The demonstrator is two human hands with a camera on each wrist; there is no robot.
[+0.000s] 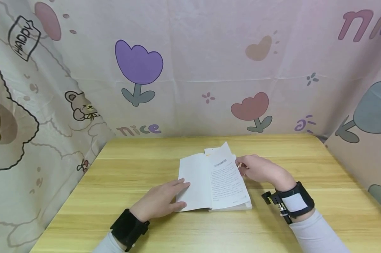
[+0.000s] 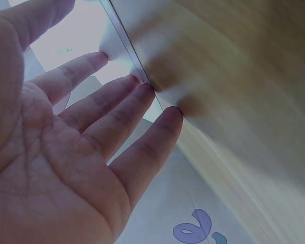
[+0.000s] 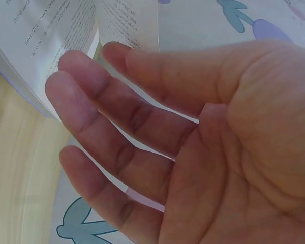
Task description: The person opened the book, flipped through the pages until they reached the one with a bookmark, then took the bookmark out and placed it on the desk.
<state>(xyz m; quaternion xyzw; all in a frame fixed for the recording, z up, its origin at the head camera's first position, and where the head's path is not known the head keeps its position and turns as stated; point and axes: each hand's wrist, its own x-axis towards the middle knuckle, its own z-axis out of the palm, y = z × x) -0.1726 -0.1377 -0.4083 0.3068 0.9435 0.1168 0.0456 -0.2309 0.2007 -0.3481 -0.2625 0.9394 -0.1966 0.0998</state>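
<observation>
Left hand (image 1: 160, 199), its fingers apart and extended, is resting over the left edge of an open book (image 1: 193, 175), the thumb lying near the book's lower corner. Right hand (image 1: 261, 170) is reaching in from the opposite side, its fingers curving and its thumb standing near the index finger at the free edge of a printed leaf (image 1: 226, 182); whether it is pinching that leaf, I cannot tell. Governing relation: the leaf is lying immediately left of the right hand, which is the nearer of the two, while the book's spine is running away from the person, dividing the hands. The leaf is lifting off the page block and skewing, its far corner pointing beyond the book. The left hand is covering part of the blank left-hand side, the side across the spine from the leaf. Just past the book's far edge, a white piece (image 1: 209, 151) is showing, its nature uncertain. Under everything, a wood-grain worktop (image 1: 114, 182) is extending back to a printed cloth (image 1: 184, 42), which is hanging behind and bearing a purple tulip (image 1: 140, 65).
</observation>
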